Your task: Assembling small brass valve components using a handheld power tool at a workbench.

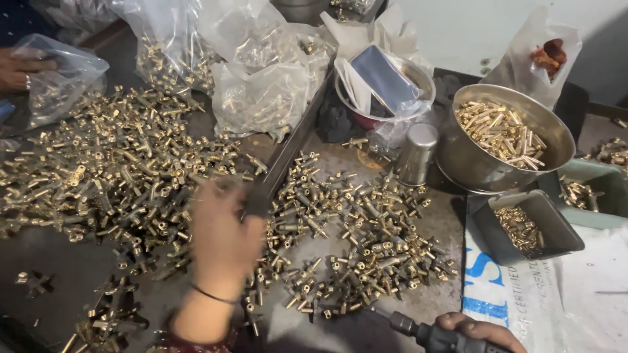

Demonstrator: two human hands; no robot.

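While blurred left hand (222, 238) hovers, shiny brass fittings (366, 242)

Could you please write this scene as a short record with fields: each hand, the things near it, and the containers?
left hand: blurred, over the brass fittings, at the end of a dark metal strip; grip cannot be told
right hand: closed on a dark power tool, bottom edge of view
another person's hand: top left, on a clear plastic bag
steel bowl: holds thin brass pins
grey tray: holds small brass parts
steel cup: upright beside the bowl
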